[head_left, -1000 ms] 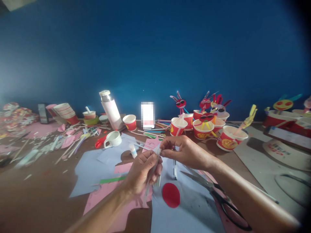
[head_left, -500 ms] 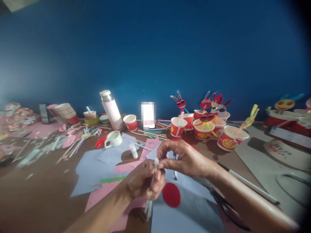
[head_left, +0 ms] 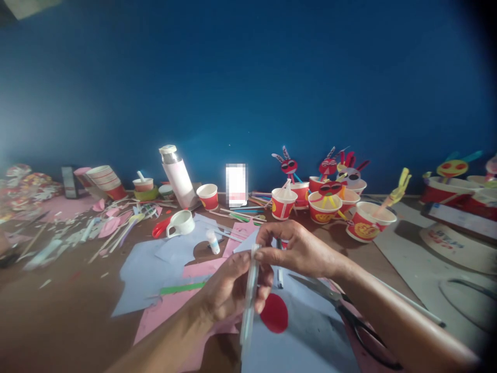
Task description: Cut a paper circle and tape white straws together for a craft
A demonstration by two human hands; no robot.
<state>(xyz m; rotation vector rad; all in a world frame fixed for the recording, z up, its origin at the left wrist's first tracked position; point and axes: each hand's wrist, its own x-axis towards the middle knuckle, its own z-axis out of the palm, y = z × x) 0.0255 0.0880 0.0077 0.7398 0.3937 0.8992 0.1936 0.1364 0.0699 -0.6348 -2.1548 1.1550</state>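
Between my hands stands a narrow bundle of pale, straw-like strips (head_left: pixel 250 305), upright and slightly tilted. My right hand (head_left: pixel 301 251) pinches its top end between thumb and fingertips. Lower down, my left hand (head_left: pixel 233 285) curls its fingers loosely round the bundle from behind, with the thumb near the top. Whether the strips are paper or plastic, I cannot tell. Just right of the bundle, a red paper disc (head_left: pixel 274 314) lies on a pale blue sheet (head_left: pixel 303 342). Black-handled scissors (head_left: pixel 359 326) lie partly under my right forearm.
A glue bottle (head_left: pixel 213 242), a white mug (head_left: pixel 181 223) and a flask (head_left: pixel 178 178) stand further back. Red paper cups (head_left: pixel 325 206) with paper figures line the back right. Sticks and paper scraps (head_left: pixel 116 223) litter the left. A lit phone (head_left: pixel 236 181) leans by the wall.
More of the bundle's length now shows in front of my left fingers, which have loosened and opened out. My right hand has shifted slightly up, still pinching the top.
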